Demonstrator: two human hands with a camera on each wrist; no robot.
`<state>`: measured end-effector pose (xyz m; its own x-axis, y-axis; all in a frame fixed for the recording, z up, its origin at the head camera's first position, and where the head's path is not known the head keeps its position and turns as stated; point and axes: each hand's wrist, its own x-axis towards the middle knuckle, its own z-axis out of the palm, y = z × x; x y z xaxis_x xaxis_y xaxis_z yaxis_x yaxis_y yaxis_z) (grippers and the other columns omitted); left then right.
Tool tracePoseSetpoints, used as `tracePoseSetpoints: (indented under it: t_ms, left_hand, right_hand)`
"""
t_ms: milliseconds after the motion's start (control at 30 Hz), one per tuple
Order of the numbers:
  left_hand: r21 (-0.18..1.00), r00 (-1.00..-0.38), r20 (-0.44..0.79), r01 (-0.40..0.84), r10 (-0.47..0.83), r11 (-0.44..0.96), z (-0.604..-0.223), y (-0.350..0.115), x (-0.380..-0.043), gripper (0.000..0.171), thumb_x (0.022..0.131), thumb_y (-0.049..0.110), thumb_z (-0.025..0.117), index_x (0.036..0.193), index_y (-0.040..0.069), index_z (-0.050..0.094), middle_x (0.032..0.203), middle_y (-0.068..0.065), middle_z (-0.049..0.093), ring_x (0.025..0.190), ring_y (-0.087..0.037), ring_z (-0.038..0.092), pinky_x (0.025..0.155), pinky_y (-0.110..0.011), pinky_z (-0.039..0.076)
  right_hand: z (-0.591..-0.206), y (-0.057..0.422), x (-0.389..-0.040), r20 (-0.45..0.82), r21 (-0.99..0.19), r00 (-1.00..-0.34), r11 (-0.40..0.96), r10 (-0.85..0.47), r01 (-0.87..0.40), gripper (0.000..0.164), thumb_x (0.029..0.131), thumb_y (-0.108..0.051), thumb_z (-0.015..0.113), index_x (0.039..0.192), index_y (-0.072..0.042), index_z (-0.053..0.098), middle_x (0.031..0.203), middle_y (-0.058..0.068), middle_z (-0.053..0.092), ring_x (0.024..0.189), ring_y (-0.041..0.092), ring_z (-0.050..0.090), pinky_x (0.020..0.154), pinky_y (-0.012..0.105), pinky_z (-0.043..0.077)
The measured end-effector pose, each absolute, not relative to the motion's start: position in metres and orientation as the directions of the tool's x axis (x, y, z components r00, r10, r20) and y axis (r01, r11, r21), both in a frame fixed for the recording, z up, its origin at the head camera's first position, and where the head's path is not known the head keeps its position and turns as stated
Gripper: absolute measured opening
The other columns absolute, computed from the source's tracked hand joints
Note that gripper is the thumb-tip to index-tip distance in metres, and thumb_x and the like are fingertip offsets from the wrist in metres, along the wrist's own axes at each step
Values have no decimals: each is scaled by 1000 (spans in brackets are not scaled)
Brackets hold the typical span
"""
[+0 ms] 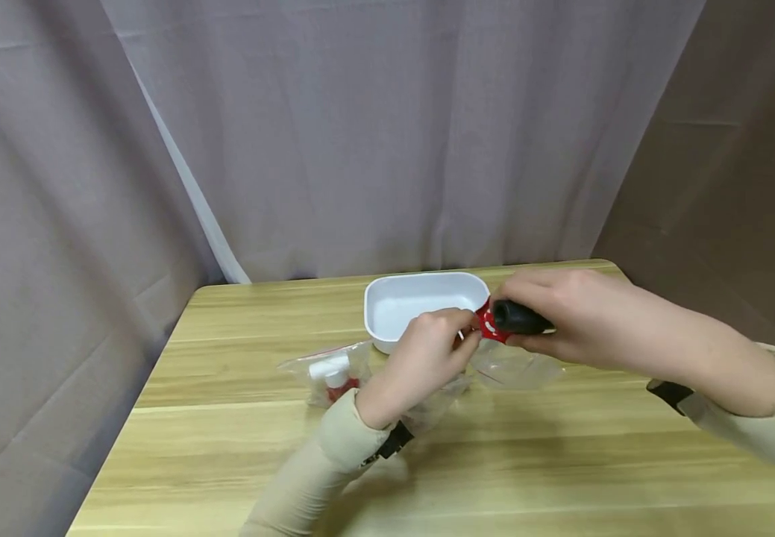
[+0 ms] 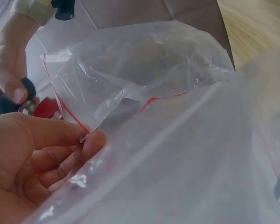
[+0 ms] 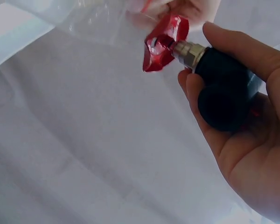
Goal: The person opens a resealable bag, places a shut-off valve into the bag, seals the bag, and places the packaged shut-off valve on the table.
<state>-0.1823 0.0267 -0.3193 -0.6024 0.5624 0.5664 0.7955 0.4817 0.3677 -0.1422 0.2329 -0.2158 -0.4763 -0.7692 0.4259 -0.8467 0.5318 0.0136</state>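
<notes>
My right hand [image 1: 571,313] grips a black valve [image 3: 224,84] with a red butterfly handle [image 3: 165,44] and a metal neck between them. In the head view the black body's open round end faces me. My left hand [image 1: 430,347] pinches the red-lined edge of a clear zip bag [image 2: 140,60] between thumb and forefinger, and the bag's mouth gapes. The red handle is right by the left fingertips, beside the bag's mouth. Below the left hand, a clear bag [image 1: 363,356] with a white valve [image 1: 330,370] with a red handle lies on the table, partly behind the left forearm.
A white rectangular tub [image 1: 387,298] stands behind the hands, near the far edge of the wood-grain table [image 1: 226,447]. Grey curtains [image 1: 360,134] hang close behind the table and along its left side.
</notes>
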Motion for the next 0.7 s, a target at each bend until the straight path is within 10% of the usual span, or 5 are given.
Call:
tracePoseSetpoints:
  t_ms: [700]
  left_hand:
    - [399, -577, 608, 816, 545, 419, -322, 31, -176, 10, 101, 8, 59, 101, 7, 69, 89, 0, 63, 74, -8, 54, 67, -17, 43]
  right_hand:
    - [-254, 230, -129, 317, -14, -523, 548, -791, -836, 41, 72, -8, 90, 99, -17, 60, 86, -15, 55, 70, 1, 51, 58, 21, 47]
